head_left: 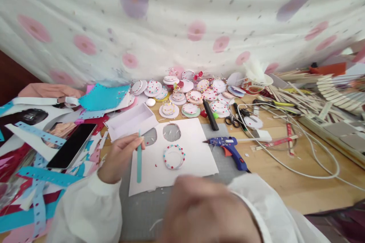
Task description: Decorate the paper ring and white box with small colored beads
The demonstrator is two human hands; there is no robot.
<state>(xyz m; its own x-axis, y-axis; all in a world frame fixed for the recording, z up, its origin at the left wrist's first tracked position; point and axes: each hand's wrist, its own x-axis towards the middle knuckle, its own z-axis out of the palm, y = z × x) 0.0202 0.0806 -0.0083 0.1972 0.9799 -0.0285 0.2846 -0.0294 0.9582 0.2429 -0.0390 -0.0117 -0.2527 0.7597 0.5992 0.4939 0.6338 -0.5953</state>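
My left hand (121,155) is closed, its fingertips pinching a slim flat teal stick (139,165) held upright over the left part of a white sheet (196,148). The exact kind of stick I cannot make out. On that sheet, to the right of the stick, lies a white paper disc (174,157) ringed with small red and blue bits. Two round holes are cut in the sheet behind it. Close to the camera, my right hand (211,212) is smeared by motion, and its fingers cannot be made out.
A blue glue gun (228,146) lies right of the sheet, its white cable (302,176) looping across the table. Several decorated paper discs (189,109) crowd the back. Coloured scraps (40,174) and a black phone (72,146) cover the left; scissors (232,121) and a white box (132,121) stand behind.
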